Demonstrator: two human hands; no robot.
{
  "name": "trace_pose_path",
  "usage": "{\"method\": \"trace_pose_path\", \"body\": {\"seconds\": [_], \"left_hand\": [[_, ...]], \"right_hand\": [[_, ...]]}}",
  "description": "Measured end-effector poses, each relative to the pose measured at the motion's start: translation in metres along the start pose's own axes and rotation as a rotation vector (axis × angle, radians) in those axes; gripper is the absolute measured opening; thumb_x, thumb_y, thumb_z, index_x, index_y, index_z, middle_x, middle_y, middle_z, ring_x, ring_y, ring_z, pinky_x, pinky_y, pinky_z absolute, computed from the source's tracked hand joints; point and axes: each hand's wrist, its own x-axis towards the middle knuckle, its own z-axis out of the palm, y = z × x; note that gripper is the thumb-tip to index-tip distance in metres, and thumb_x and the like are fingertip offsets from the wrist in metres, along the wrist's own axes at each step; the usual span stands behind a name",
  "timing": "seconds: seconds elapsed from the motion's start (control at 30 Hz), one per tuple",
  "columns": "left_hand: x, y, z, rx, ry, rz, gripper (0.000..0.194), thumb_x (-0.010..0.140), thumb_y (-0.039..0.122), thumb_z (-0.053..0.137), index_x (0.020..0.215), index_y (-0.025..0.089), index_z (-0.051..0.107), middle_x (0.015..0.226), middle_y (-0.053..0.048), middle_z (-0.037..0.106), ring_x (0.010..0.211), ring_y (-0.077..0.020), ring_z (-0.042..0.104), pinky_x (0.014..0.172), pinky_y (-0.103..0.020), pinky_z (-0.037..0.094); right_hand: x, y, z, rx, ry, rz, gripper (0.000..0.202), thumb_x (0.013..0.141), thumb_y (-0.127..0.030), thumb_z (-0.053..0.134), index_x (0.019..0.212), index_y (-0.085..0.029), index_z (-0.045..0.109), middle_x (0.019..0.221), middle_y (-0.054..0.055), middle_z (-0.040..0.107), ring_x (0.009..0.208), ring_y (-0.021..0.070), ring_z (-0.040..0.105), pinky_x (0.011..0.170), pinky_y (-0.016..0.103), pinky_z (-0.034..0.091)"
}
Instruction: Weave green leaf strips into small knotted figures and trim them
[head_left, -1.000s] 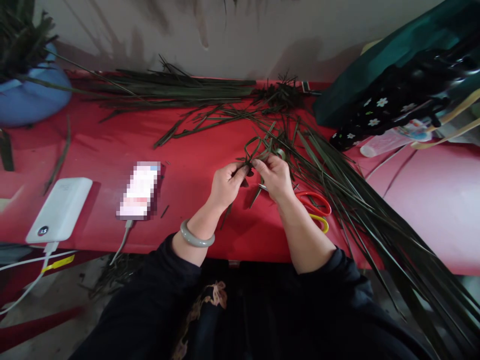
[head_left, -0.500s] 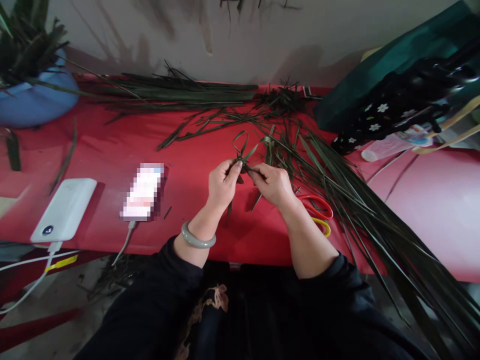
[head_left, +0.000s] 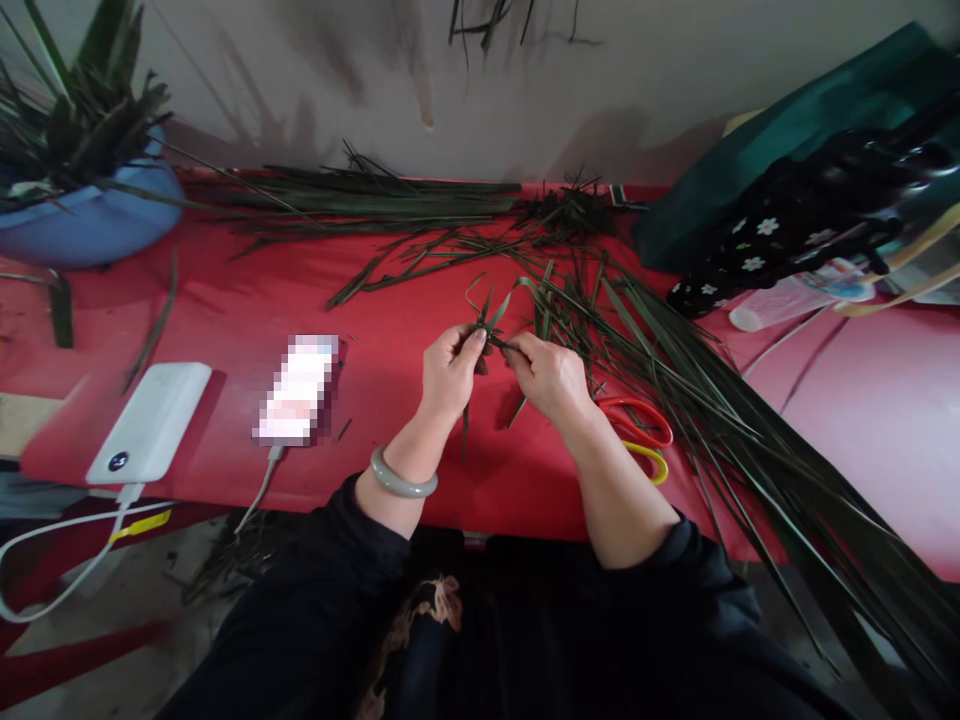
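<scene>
Over the middle of the red table (head_left: 375, 400), my left hand (head_left: 450, 372) pinches a small piece of folded green leaf strips (head_left: 486, 326) between thumb and fingers. A thin loop and a curved strip rise from the piece, and a narrow end hangs below. My right hand (head_left: 551, 375) is closed on a strip at the right side of the piece, with its fingertips close to my left thumb. A grey bangle circles my left wrist. Red and yellow scissor handles (head_left: 637, 422) show beside my right forearm; the blades are hidden.
Long leaves (head_left: 720, 410) spread across the right side and over the front edge. More leaves (head_left: 360, 195) lie along the wall. A blue basin (head_left: 112, 220), a white power bank (head_left: 154, 420) and a blurred phone (head_left: 298, 390) are left; a green bag (head_left: 795, 110) stands right.
The view has shifted, so most things appear slightly lower and further right. The loop above my left hand looks narrower. Both hands still grip the leaf piece.
</scene>
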Motion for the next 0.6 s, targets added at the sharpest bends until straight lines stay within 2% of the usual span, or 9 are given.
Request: {"method": "trace_pose_path", "body": {"seconds": [0.07,0.13,0.17,0.27,0.37,0.5,0.6], "left_hand": [[-0.003,0.003,0.0,0.113,0.033,0.073,0.02,0.084,0.036,0.055,0.082,0.017,0.062,0.066,0.0,0.064,0.05,-0.0068,0.054,0.051,-0.019,0.044],[-0.006,0.005,0.002,0.209,0.061,0.171,0.017,0.085,0.031,0.055,0.083,0.017,0.063,0.066,0.0,0.064,0.052,-0.0073,0.056,0.053,-0.019,0.045],[-0.008,0.005,0.003,0.241,0.065,0.228,0.016,0.085,0.029,0.055,0.083,0.017,0.064,0.067,0.0,0.065,0.054,-0.008,0.057,0.055,-0.02,0.046],[-0.011,0.001,0.006,0.312,0.064,0.391,0.013,0.084,0.024,0.056,0.086,0.016,0.065,0.076,-0.004,0.068,0.065,-0.0107,0.062,0.062,-0.022,0.049],[-0.013,-0.004,0.01,0.381,0.037,0.473,0.012,0.085,0.021,0.054,0.084,0.015,0.065,0.082,-0.007,0.069,0.074,-0.0131,0.064,0.068,-0.024,0.05],[-0.014,-0.004,0.012,0.404,-0.032,0.489,0.015,0.085,0.018,0.051,0.085,0.014,0.065,0.082,-0.009,0.068,0.076,-0.0142,0.063,0.07,-0.026,0.05],[-0.015,-0.001,0.013,0.314,-0.079,0.414,0.018,0.085,0.019,0.05,0.094,0.014,0.065,0.09,-0.01,0.069,0.081,-0.0142,0.064,0.074,-0.027,0.05]], "right_hand": [[0.0,-0.001,0.001,0.076,0.186,-0.041,0.018,0.087,-0.03,0.049,0.09,-0.022,0.064,0.093,0.008,0.069,0.091,0.0216,0.06,0.078,0.032,0.044],[-0.001,-0.004,0.002,0.196,0.281,-0.019,0.019,0.086,-0.032,0.049,0.086,-0.02,0.064,0.091,0.008,0.068,0.089,0.0206,0.059,0.08,0.032,0.044],[-0.001,-0.006,0.002,0.268,0.259,0.019,0.02,0.086,-0.034,0.049,0.084,-0.02,0.063,0.085,0.007,0.067,0.083,0.0191,0.059,0.076,0.031,0.045],[0.0,-0.011,0.004,0.423,0.081,0.134,0.023,0.083,-0.041,0.051,0.084,-0.019,0.06,0.073,0.002,0.065,0.066,0.0148,0.057,0.062,0.026,0.043],[0.001,-0.011,0.003,0.403,0.035,0.211,0.027,0.08,-0.046,0.053,0.083,-0.019,0.058,0.072,0.002,0.064,0.065,0.0148,0.056,0.061,0.026,0.041],[0.004,-0.007,-0.001,0.369,0.024,0.249,0.028,0.08,-0.046,0.05,0.079,-0.019,0.057,0.069,0.002,0.061,0.064,0.015,0.055,0.061,0.027,0.04],[0.005,-0.004,-0.003,0.338,0.055,0.257,0.024,0.08,-0.041,0.048,0.073,-0.019,0.056,0.065,0.001,0.058,0.06,0.0137,0.052,0.058,0.026,0.038]]}}
